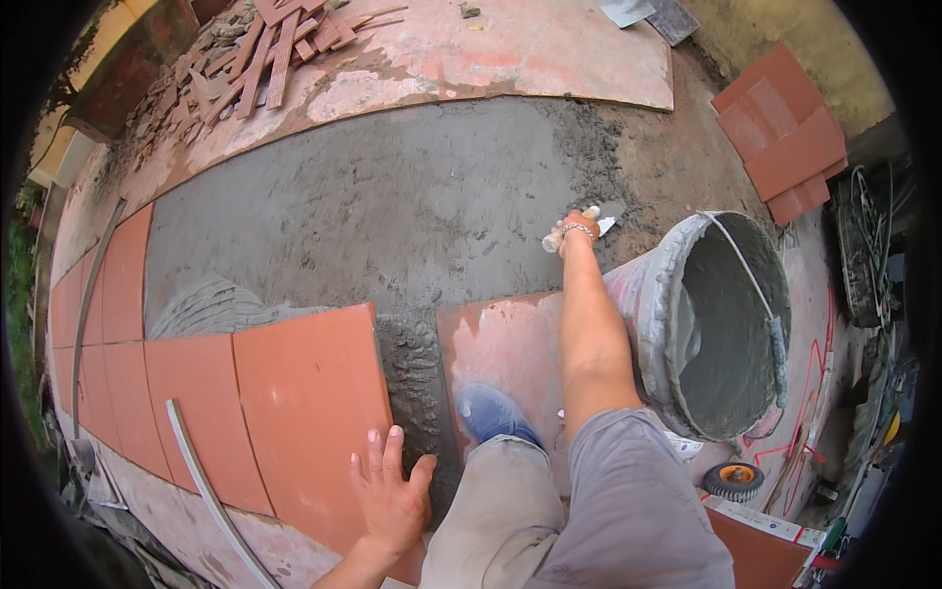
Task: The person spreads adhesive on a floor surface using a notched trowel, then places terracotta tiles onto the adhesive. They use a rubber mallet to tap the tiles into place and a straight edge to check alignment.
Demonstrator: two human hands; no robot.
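Reaching ahead, my right hand (577,232) is closed round the handle of a trowel (607,225). Its blade lies at the right border of a bed of wet grey mortar (392,196), where the mortar is rough and clumpy. My left hand (394,496) is open with its fingers apart, at the near right edge of a large terracotta tile (309,412); whether it presses on the tile I cannot tell. Beside my right forearm stands a mortar-crusted bucket (667,324), tilted toward the right, with grey mix inside and a wire handle.
Several laid tiles (113,393) run along the left, with metal strips (211,481) on them. Broken tile pieces (280,49) are heaped at the far left. Stacked tiles (780,128) lean at the far right. Near the bucket is a small wheel (734,481). My blue shoe (494,412) stands on an old slab.
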